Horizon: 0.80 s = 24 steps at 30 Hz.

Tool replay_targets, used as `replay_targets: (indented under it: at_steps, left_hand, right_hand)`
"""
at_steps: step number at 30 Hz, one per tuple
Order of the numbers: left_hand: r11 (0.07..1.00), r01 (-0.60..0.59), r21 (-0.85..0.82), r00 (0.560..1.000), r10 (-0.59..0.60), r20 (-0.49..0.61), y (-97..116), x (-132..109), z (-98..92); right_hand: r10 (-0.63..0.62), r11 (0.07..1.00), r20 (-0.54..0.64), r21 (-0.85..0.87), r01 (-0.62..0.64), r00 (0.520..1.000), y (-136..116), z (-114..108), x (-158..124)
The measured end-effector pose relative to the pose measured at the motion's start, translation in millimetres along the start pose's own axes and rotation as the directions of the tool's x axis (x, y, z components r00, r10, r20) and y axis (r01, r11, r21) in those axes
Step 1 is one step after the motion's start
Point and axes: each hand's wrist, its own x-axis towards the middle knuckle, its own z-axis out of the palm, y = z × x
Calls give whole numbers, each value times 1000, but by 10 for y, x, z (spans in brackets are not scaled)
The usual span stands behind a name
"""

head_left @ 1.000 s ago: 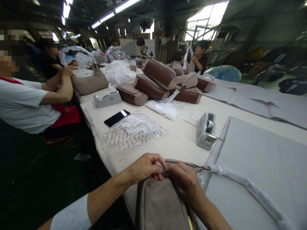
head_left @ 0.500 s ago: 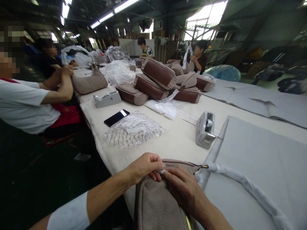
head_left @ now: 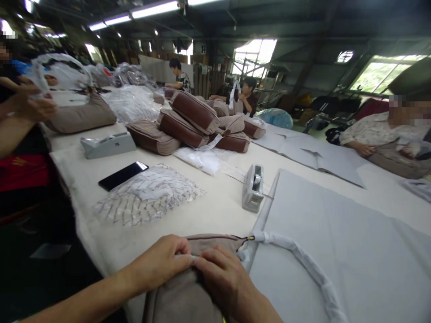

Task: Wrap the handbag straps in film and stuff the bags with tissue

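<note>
A taupe handbag (head_left: 183, 298) lies at the table's near edge, under both my hands. My left hand (head_left: 158, 264) pinches a small white strip (head_left: 186, 256) at the bag's top edge, fingers closed. My right hand (head_left: 224, 280) rests on the bag just right of it, its fingertips pressed to the same strip. The bag's handle (head_left: 303, 264), wrapped in white paper, arcs off to the right over grey paper sheets (head_left: 336, 233).
A tape dispenser (head_left: 253, 194) stands mid-table, another tape dispenser (head_left: 108, 144) at the left. A black phone (head_left: 123, 175) and a patterned plastic packet (head_left: 146, 194) lie left of centre. Brown bags (head_left: 191, 123) are stacked beyond. Other people work at the left, far end and right.
The view has swung to the right and a person at the right has come into sight. My hands stay on the bag's top edge, pinching the white strip.
</note>
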Motion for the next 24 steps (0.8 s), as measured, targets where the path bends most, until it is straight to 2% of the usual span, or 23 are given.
replay_targets:
  at_steps: [1, 2, 3, 4, 5, 6, 8, 11, 14, 17, 19, 24]
  left_hand:
    - [999, -33, -10, 999, 33, -16, -21, -9, 18]
    - [998, -54, -26, 998, 53, -23, -41, -16, 36]
    - [997, -61, -48, 998, 59, -27, -62, -22, 51]
    - [996, -60, -70, 998, 57, -33, -81, -27, 65]
    - [994, -57, -89, 998, 54, -39, -98, -30, 77]
    - [993, -53, -108, 998, 49, -43, -115, -31, 86]
    - [988, -42, -147, 998, 36, -42, -144, -27, 98]
    - [981, -27, -194, 999, 22, -29, -188, -14, 102]
    - [975, -23, -223, 999, 17, -27, -232, -1, 98]
    - [969, -26, -245, 999, 19, -30, -260, 5, 93]
    - [966, -24, -257, 1000, 19, -26, -272, 10, 94]
    - [957, -26, -291, 1000, 21, -20, -307, 34, 104]
  right_hand:
    - [96, 994, -89, 55, -92, 991, 81, -91, -4]
    - [266, 961, -206, 136, -242, 942, 195, -214, -6]
    - [470, 880, -317, 240, -409, 824, 341, -363, -3]
    - [690, 723, -405, 365, -586, 599, 516, -529, 4]
    - [846, 523, -412, 513, -681, 339, 710, -697, 17]
    - [891, 427, -396, 561, -709, 224, 913, -855, 36]
    - [949, 256, -305, 611, -749, 76, 1300, -1093, 87]
    - [991, 12, -113, 621, -784, -74, 1710, -1215, 181]
    - [986, -155, 50, 607, -779, -158, 1889, -1182, 271]
    - [975, -221, 131, 620, -753, -178, 1914, -1178, 342]
    - [975, -222, 152, 645, -731, -162, 1867, -1214, 372]
    - [985, -161, 161, 725, -669, -63, 1574, -1224, 328]
